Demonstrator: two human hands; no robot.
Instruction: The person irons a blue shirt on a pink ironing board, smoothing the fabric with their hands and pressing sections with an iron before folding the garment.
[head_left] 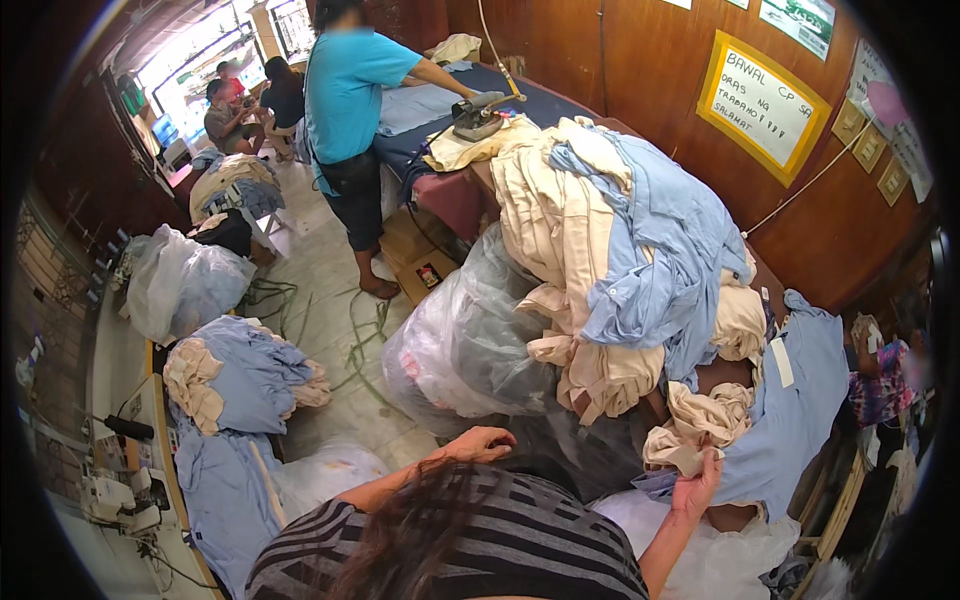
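Note:
My right hand [696, 487] is closed on the edge of a crumpled beige cloth piece [704, 418], thumb and fingers pinched together. Under and beside that piece lies a light blue garment [800, 375] with a pale strip on it. My left hand [481, 444] hovers in front of my body, fingers loosely bent and apart, with nothing visible in it. Nearest to it is a large clear plastic bag [465, 345]. Beyond my right hand rises a tall heap of beige cloth [560, 210] and blue shirts [660, 240].
A person in a blue top [345, 90] stands at an ironing table, near an iron [478, 118]. Blue and beige garments [245, 370] pile up on the left, beside a plastic bag [185, 285]. A cardboard box [420, 262] sits on the floor. Other people [285, 95] are farther back.

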